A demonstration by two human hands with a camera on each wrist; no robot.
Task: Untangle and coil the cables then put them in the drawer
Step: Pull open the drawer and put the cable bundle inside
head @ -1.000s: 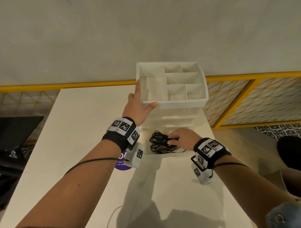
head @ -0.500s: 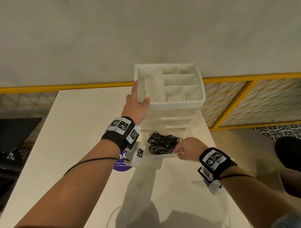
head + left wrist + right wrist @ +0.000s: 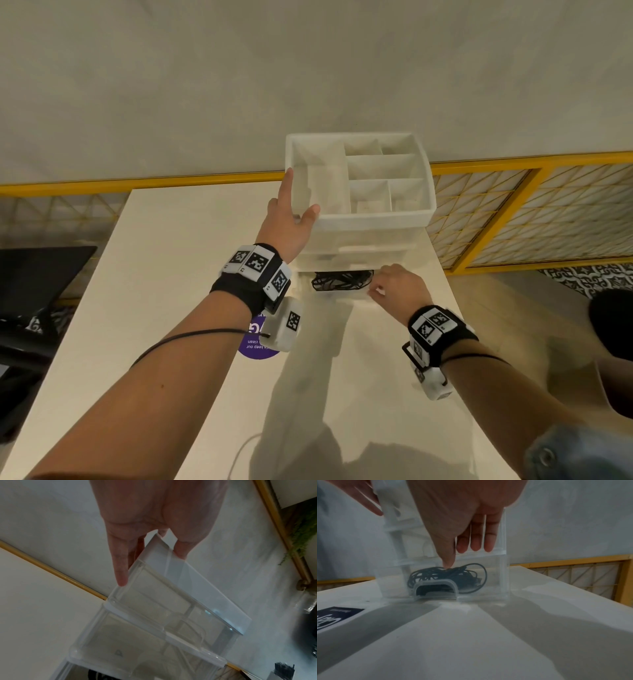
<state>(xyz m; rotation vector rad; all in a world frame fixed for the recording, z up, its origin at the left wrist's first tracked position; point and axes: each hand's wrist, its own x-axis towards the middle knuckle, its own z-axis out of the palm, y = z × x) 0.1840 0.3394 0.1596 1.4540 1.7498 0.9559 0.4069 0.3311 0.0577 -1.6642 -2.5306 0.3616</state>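
Observation:
A bundle of black cable (image 3: 339, 281) lies in the bottom drawer (image 3: 342, 295) of a clear plastic drawer unit (image 3: 376, 217). That drawer stands out only a little. My right hand (image 3: 397, 287) is at the drawer's front with its fingers (image 3: 476, 539) straight, and one fingertip touches the front's top rim. Through the clear drawer front (image 3: 479, 588) the cable (image 3: 445, 574) shows behind the handle (image 3: 436, 586). My left hand (image 3: 291, 222) rests on the unit's top left front corner, index finger (image 3: 120, 568) straight along the side of the unit (image 3: 171, 601) and thumb on the front rim.
The unit's top is an open tray with several compartments. A purple round sticker (image 3: 257, 346) lies on the white table (image 3: 171, 274) under my left wrist. A thin white cable (image 3: 239, 452) curves near the table's front edge. Yellow railing (image 3: 513, 164) runs behind, a dark object (image 3: 34, 274) left.
My right hand left the cable bundle in the drawer, took the drawer's front and has slid it most of the way in. The left hand stayed at the unit's corner.

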